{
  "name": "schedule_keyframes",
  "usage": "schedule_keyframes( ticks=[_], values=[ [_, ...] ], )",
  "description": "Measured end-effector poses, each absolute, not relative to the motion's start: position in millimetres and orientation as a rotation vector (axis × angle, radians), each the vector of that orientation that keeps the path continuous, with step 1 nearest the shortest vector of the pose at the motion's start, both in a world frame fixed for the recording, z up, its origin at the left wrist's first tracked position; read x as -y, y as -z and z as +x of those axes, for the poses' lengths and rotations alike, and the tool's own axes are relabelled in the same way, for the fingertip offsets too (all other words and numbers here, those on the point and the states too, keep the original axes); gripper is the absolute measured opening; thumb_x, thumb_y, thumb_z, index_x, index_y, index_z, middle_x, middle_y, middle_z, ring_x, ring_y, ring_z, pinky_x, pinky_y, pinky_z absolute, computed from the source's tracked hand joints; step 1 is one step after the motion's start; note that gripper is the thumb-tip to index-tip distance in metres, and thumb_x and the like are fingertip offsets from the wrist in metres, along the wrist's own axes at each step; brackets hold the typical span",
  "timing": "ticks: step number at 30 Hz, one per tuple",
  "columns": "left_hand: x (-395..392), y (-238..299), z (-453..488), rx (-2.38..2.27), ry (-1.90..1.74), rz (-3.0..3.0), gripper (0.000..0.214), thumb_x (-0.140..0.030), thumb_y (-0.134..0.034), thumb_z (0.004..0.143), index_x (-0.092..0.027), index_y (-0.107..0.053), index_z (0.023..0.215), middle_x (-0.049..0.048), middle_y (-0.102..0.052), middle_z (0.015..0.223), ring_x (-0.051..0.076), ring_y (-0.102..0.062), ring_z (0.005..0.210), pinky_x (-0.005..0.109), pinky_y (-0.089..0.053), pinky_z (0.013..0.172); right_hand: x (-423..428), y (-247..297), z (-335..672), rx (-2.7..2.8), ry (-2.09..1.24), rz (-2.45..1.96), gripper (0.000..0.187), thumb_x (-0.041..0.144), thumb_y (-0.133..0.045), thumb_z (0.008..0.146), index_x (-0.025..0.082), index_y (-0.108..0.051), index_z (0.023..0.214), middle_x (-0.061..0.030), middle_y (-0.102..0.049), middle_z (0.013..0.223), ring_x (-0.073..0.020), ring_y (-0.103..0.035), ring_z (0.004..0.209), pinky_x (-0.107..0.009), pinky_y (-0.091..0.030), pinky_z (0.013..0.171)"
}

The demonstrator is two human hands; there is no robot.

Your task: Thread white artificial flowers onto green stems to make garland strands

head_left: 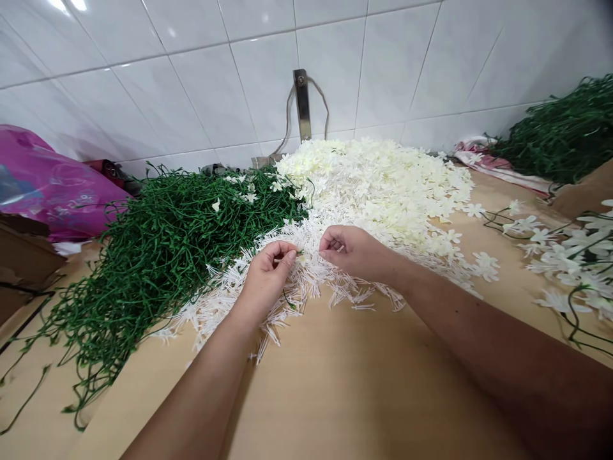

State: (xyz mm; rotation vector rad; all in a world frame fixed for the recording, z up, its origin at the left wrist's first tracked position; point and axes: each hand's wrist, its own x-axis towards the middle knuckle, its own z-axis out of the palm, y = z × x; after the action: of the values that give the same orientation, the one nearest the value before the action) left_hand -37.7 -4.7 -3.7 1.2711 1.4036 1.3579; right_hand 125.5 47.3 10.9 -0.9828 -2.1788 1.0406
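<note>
My left hand (271, 271) pinches a thin green artificial stem (288, 299); its tip pokes out past my thumb and the rest hangs below my fingers. Just to the right, my right hand (345, 250) has thumb and fingertips pressed together, and whatever they hold is too small to make out. A small gap separates the two hands. Beneath them lies a heap of thin white stamen-like pieces (313, 271). Behind my right hand rises a pile of cream-white fabric petals (378, 185). A big tangle of green stems (182, 223) spreads to the left of my left hand.
Assembled white flowers on green stems (579, 255) lie at the right edge. More green stems (565, 134) are heaped at the back right. A pink plastic bag (57, 185) and a cardboard box (29, 268) stand at left. A metal bracket (301, 105) leans by the tiled wall.
</note>
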Motion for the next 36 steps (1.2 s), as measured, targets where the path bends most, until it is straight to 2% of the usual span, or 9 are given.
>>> schedule_keyframes(
  ticks=[4,8,12,18,23,31,36],
  values=[
    [4.2,4.8,-38.1,-1.447,-1.378,1.298,0.012,-0.025,-0.058,0.065,-0.016,-0.057,0.073,-0.0027,-0.048,0.063,0.007,-0.038,0.053,0.018,-0.029,0.050,-43.3,-6.2,124.8,2.383,-0.812,-0.970,0.018,0.028,-0.059,0.065,0.015,-0.052,0.076,-0.0029,-0.052,0.075,-0.0114,-0.046,0.065,-0.024,-0.036,0.058],
    [4.3,5.7,-37.7,-1.475,-1.357,1.301,0.012,-0.024,-0.058,0.065,-0.015,-0.058,0.073,-0.0022,-0.049,0.063,0.007,-0.038,0.052,0.018,-0.029,0.049,-39.9,-3.3,122.3,2.540,-0.595,-0.929,0.002,0.016,-0.053,0.068,0.014,-0.054,0.068,-0.0034,-0.053,0.073,-0.0102,-0.044,0.063,-0.023,-0.033,0.060],
    [4.5,5.8,-36.5,-1.463,-1.327,1.265,0.013,-0.024,-0.060,0.062,-0.015,-0.059,0.072,-0.0026,-0.050,0.059,0.007,-0.039,0.050,0.018,-0.030,0.047,-43.5,-7.1,122.5,2.420,-0.729,-0.994,0.011,0.018,-0.047,0.073,0.015,-0.057,0.068,-0.0020,-0.054,0.069,-0.0093,-0.044,0.060,-0.023,-0.033,0.057],
    [5.4,4.1,-35.0,-1.454,-1.281,1.275,0.012,-0.024,-0.060,0.062,-0.015,-0.060,0.070,-0.0034,-0.050,0.055,0.007,-0.040,0.048,0.019,-0.030,0.046,-47.2,-10.4,124.8,2.236,-1.018,-0.943,0.014,0.024,-0.045,0.074,0.015,-0.056,0.073,0.0007,-0.051,0.062,-0.0080,-0.042,0.055,-0.022,-0.033,0.052],
    [6.0,4.9,-35.3,-1.411,-1.274,1.245,0.014,-0.026,-0.061,0.063,-0.015,-0.059,0.071,-0.0039,-0.050,0.054,0.006,-0.039,0.047,0.018,-0.030,0.046,-43.3,-15.1,123.9,2.218,-1.013,-0.901,0.014,0.025,-0.045,0.074,0.015,-0.054,0.068,0.0028,-0.045,0.056,-0.0069,-0.037,0.051,-0.021,-0.030,0.048],
    [7.2,4.5,-33.6,-1.385,-1.271,1.212,0.017,-0.030,-0.061,0.063,-0.015,-0.057,0.070,-0.0047,-0.047,0.051,0.006,-0.038,0.045,0.019,-0.031,0.045,-37.8,-28.5,124.8,2.287,-0.924,-0.815,0.011,0.015,-0.042,0.070,0.016,-0.046,0.059,0.0033,-0.042,0.055,-0.0061,-0.036,0.050,-0.020,-0.030,0.047],
    [8.9,-0.7,-38.7,-1.399,-1.267,1.298,0.017,-0.031,-0.058,0.067,-0.015,-0.056,0.072,-0.0041,-0.047,0.054,0.006,-0.040,0.048,0.019,-0.032,0.047,-43.7,-27.0,129.1,2.257,-0.961,-0.881,0.010,0.016,-0.042,0.070,0.016,-0.046,0.061,0.0038,-0.041,0.055,-0.0060,-0.035,0.050,-0.020,-0.030,0.046]
  ],
)
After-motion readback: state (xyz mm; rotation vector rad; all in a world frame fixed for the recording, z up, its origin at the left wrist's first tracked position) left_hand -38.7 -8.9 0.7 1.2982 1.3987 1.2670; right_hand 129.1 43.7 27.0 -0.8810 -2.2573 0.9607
